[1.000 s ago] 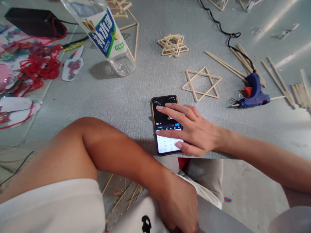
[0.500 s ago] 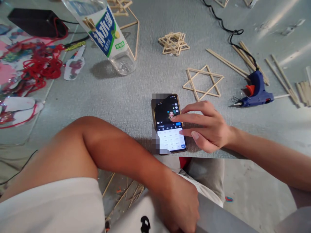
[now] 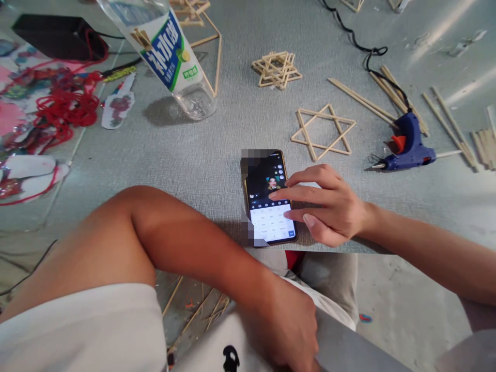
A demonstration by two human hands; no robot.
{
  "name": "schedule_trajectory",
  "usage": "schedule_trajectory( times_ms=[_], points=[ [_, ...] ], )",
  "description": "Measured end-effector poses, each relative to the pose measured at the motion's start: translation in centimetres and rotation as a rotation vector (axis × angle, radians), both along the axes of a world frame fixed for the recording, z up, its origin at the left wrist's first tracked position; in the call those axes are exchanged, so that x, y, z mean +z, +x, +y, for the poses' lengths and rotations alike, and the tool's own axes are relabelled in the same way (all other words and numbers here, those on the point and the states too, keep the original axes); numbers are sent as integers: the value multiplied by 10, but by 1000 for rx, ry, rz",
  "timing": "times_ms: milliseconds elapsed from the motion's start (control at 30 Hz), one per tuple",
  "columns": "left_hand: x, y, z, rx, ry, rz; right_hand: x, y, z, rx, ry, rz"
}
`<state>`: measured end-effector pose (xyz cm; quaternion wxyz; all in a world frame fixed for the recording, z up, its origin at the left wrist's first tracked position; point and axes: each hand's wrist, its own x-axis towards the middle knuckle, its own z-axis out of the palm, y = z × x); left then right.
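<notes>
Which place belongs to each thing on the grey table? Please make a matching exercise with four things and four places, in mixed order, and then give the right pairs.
Things:
1. phone
2. glue gun
3. water bottle
4. flat stick star

Places:
A. far left part of the table, tilted in the picture, near the red cord
B. right side, nozzle pointing left, beside loose sticks
C. near edge of the table, under the fingers of the right hand
D. middle of the table, between the phone and the stacked stars

Pairs: 1-C, 2-B, 3-A, 4-D
</notes>
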<state>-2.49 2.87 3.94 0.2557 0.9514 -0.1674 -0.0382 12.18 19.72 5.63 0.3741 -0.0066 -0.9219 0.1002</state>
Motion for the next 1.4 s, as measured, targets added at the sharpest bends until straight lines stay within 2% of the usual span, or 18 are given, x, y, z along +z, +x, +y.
schedule_trajectory(
  times_ms=[167, 333, 400, 500, 567, 667, 800, 967, 1067, 1200, 1300, 1400],
  points=[
    [2, 4, 3, -32, -19, 54, 0, -1, 1, 17, 2, 24],
    [22, 10, 16, -72, -60, 107, 0, 1, 2, 18, -11, 4],
    [30, 9, 20, -130, 58, 48, 0, 0, -1, 24, -27, -28],
    [35, 5, 22, -188, 359, 73, 1, -4, -7, 55, -37, -144],
    [37, 3, 23, -197, 453, 88, 2, -7, -10, 61, -24, -218],
    [42, 5, 27, -216, 425, 47, 3, -8, -11, 38, -14, -233],
    [51, 13, 33, -251, 286, 86, 5, -5, -7, -16, -17, -209],
    [47, 15, 32, -205, 145, 139, 5, -1, -4, 22, -42, -121],
    [43, 10, 29, -193, 216, 89, 5, 0, -3, 40, -55, -99],
    [43, 2, 25, -249, 364, 190, 5, -1, -5, 65, -52, -175],
    [42, 0, 21, -173, 372, 169, 6, -2, -6, 85, -51, -199],
    [36, 1, 16, -35, 237, 65, 5, -2, -5, 83, -44, -169]
  ],
)
